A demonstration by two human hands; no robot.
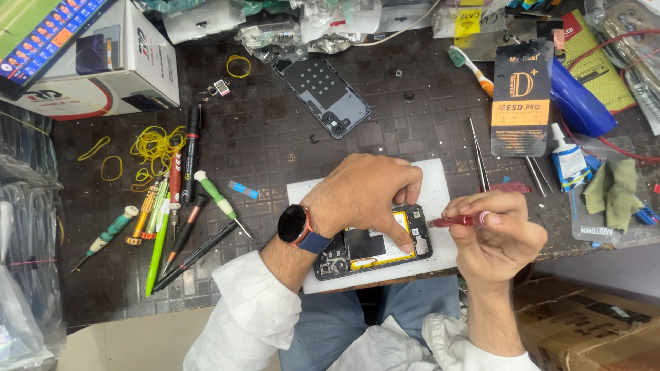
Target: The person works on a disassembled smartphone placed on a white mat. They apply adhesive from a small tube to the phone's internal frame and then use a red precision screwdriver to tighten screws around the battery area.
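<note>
An opened phone [375, 249] with a yellow-edged battery lies on a white mat [433, 192] at the near table edge. My left hand [364, 196], with a dark watch on the wrist, presses down on the phone's top. My right hand [495, 230] grips a small red-handled screwdriver [457, 221], tip pointing left at the phone's right end. The phone's removed back cover [323, 93] lies further back on the dark table.
Several screwdrivers and pens [172, 213] lie at the left with yellow rubber bands [157, 145]. Tweezers [478, 161], a black-and-orange packet [521, 96], a glue bottle [568, 161] and a green cloth [614, 189] sit at the right. A white box [110, 65] stands back left.
</note>
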